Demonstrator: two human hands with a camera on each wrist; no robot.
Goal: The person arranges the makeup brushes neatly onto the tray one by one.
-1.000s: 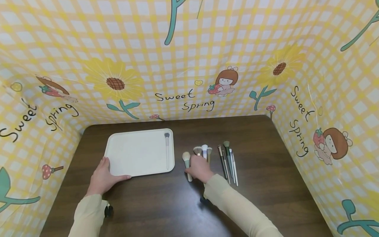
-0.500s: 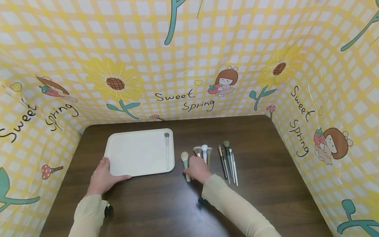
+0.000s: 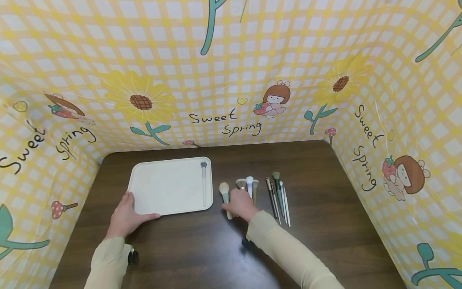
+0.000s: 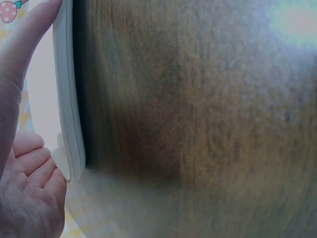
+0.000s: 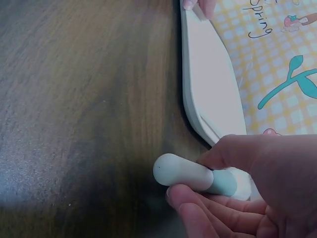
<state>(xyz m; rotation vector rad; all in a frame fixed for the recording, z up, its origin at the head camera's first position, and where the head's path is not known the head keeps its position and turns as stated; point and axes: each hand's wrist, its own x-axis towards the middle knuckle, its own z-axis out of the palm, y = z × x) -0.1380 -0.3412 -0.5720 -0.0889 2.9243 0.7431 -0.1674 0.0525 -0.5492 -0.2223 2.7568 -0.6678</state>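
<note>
My right hand (image 3: 241, 204) pinches a makeup brush (image 3: 224, 192) between thumb and fingers, just right of the tray. The brush has a fluffy cream head, a mint-green band and a pale handle. In the right wrist view its rounded handle end (image 5: 183, 171) points toward the table's near side. My left hand (image 3: 124, 216) spans the near left corner of the white tray (image 3: 169, 186), thumb along the front rim and fingers at the left side. In the left wrist view the thumb (image 4: 29, 39) lies over the rim. One slim grey-headed brush (image 3: 203, 180) lies inside the tray at its right end.
Right behind my right hand lie several brushes, among them a white-headed brush (image 3: 249, 184), partly hidden by the hand. Farther right is another row of brushes, with a green-headed brush (image 3: 277, 185). A yellow checked cloth (image 3: 231, 72) hangs around the dark wooden table (image 3: 187, 249).
My right hand has shifted slightly left with the cream-headed makeup brush, bringing it nearer the tray and away from the neighbouring brushes. The left hand and tray stay put.
</note>
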